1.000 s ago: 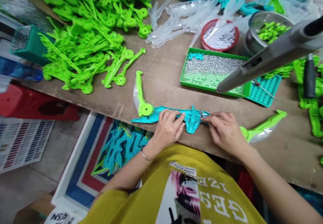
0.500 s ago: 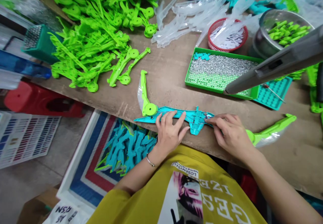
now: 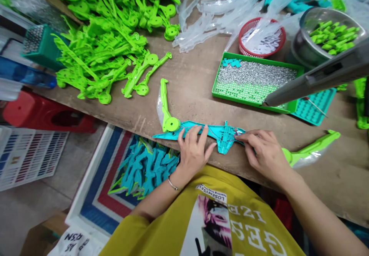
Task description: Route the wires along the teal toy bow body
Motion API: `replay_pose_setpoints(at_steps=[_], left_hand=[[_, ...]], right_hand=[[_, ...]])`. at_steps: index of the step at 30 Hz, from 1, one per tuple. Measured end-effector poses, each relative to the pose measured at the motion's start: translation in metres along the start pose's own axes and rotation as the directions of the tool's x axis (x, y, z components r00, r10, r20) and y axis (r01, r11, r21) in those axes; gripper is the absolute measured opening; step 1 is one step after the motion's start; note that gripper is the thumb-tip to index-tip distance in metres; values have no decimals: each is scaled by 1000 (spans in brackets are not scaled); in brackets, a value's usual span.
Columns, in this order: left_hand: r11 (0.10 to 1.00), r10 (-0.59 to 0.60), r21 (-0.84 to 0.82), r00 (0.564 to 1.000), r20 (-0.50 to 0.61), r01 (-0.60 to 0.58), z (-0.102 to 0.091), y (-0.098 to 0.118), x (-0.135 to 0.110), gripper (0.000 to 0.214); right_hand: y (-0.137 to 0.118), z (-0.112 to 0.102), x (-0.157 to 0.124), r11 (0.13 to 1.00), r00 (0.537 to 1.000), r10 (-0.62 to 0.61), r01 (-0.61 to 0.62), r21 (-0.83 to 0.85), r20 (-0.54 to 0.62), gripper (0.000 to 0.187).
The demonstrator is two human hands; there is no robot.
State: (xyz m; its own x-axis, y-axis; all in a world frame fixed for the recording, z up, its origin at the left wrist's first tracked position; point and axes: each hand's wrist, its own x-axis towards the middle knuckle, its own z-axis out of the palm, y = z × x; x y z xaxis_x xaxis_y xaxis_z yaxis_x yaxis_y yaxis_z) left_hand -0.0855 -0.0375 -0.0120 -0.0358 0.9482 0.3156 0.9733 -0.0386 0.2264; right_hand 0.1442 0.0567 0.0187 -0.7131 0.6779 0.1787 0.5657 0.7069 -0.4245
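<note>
Teal toy body (image 3: pixel 207 133) flat at near edge of workbench (image 3: pixel 187 94), green limb (image 3: pixel 165 108) on its left end. Left hand (image 3: pixel 193 150) fingers spread flat, pressing it down. Right hand (image 3: pixel 263 152) fingertips pinched at centre, possibly on small wire. Since half second ago: hands unmoved, fitting continues. Screw tray (image 3: pixel 253 81) beyond body; grey driver (image 3: pixel 317 77) above tray.

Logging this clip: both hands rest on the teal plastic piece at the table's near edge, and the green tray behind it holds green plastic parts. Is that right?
Not quite. In the head view the left hand and right hand do rest on the teal plastic piece, but the green tray holds small silver metal pieces, not green parts.
</note>
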Motion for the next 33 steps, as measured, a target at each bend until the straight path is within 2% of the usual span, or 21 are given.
replay_pose_setpoints(at_steps=[12,18,23,28,33], left_hand=[[999,-12,-39,999,-33,11,-3,2,5,52],[999,10,36,999,42,-11,-8,2,8,43],[995,53,80,997,59,-57,-9,0,6,47],[990,61,117,982,178,-82,-17,-1,10,44],[988,97,85,950,296,-127,-31,-2,9,55]], right_hand=[[0,1,0,1000,1000,8,-8,-5,-3,26],[2,1,-1,1000,999,-17,17,-7,-28,28],[1,2,-1,1000,999,-23,23,-12,-33,28],[0,1,1,999,999,-27,27,-25,-38,30],[-1,2,1,1000,999,-17,16,-25,-29,30]])
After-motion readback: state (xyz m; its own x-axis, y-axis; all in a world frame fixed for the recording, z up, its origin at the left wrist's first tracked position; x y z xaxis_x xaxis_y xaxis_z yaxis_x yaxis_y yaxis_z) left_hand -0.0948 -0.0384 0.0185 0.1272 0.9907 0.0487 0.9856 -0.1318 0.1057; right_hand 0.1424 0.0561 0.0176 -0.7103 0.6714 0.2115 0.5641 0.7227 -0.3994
